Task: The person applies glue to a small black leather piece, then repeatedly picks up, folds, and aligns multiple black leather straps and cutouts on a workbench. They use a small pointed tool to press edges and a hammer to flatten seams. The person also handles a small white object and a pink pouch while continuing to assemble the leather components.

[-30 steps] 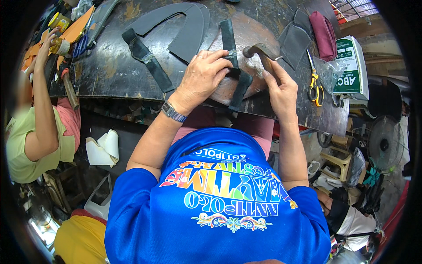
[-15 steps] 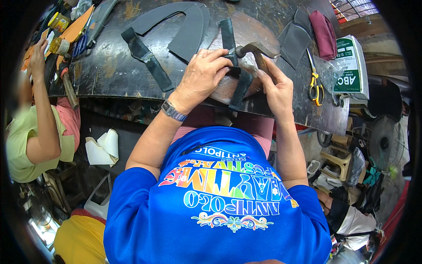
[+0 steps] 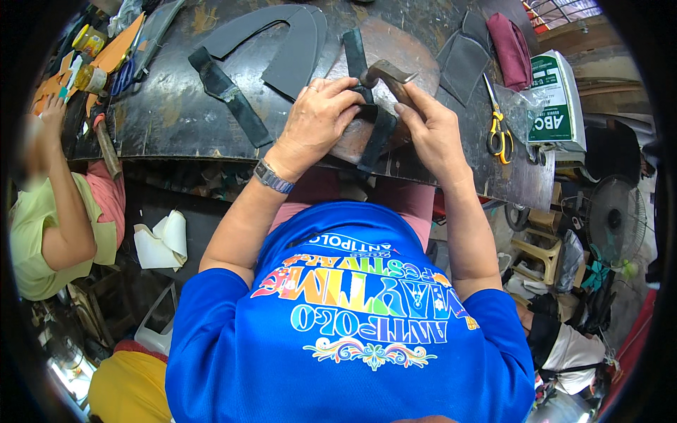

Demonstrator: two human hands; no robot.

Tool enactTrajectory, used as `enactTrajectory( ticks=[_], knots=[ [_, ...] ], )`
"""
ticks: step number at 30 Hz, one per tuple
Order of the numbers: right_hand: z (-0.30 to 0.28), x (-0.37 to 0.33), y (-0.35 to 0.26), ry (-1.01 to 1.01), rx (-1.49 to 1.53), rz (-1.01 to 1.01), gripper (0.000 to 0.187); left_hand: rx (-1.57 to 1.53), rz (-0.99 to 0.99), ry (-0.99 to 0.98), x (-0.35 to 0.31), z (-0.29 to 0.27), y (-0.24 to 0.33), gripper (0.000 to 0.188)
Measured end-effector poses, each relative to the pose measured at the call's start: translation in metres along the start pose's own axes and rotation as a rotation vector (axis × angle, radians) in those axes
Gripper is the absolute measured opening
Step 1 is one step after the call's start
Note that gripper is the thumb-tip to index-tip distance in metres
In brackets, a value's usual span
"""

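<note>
A black strap piece point(image 3: 378, 141) lies across a round brown slab point(image 3: 412, 56) near the front edge of the table. My left hand point(image 3: 316, 121) presses on the strap, its fingertips pinched together at the strap's middle. In my right hand point(image 3: 438, 134) is a hammer point(image 3: 388, 72) with a curved metal head, gripped by the handle. The hammer head is just over the strap, beside my left fingertips; whether they touch cannot be told. Farther left lies a second black strap piece point(image 3: 236, 102). Beyond my left hand rests a dark grey U-shaped cutout point(image 3: 300, 46).
Right of the slab are dark grey pieces point(image 3: 462, 63), yellow-handled scissors point(image 3: 499, 137), a maroon pouch point(image 3: 509, 49) and a green-and-white box point(image 3: 553, 102). At the far left, a co-worker's arm point(image 3: 70, 218) is near jars, blue-handled scissors point(image 3: 124, 74) and another hammer point(image 3: 107, 144).
My right hand and the hammer have shifted slightly left, bringing the head closer to my left fingertips. My left hand stays on the strap. The co-worker's hand has come down.
</note>
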State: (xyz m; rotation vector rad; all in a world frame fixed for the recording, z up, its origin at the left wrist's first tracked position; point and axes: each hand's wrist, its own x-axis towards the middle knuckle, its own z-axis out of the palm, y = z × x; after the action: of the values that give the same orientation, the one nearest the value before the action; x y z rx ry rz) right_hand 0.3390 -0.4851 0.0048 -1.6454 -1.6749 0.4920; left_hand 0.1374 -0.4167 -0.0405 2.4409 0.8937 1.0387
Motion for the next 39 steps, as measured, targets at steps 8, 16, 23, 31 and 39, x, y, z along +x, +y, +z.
enactTrajectory(
  ticks=[8, 16, 23, 31, 39],
  knots=[
    [0.005, -0.009, 0.018, 0.180, 0.188, 0.056, 0.037, 0.017, 0.031, 0.039, -0.001, 0.005, -0.003, 0.017],
    [0.007, -0.010, 0.007, 0.071, 0.061, 0.046, 0.037, 0.001, 0.017, 0.049, -0.002, 0.006, -0.002, 0.017],
    [0.007, -0.009, 0.005, 0.121, -0.046, 0.007, 0.041, -0.013, -0.013, 0.010, -0.003, 0.003, -0.001, 0.016],
    [0.005, -0.005, 0.008, 0.147, -0.001, -0.007, 0.034, -0.011, -0.001, 0.044, -0.003, 0.006, -0.003, 0.016],
    [-0.005, -0.007, 0.007, 0.102, -0.036, 0.071, 0.035, -0.012, 0.006, 0.039, -0.003, 0.005, -0.003, 0.017]
  ],
)
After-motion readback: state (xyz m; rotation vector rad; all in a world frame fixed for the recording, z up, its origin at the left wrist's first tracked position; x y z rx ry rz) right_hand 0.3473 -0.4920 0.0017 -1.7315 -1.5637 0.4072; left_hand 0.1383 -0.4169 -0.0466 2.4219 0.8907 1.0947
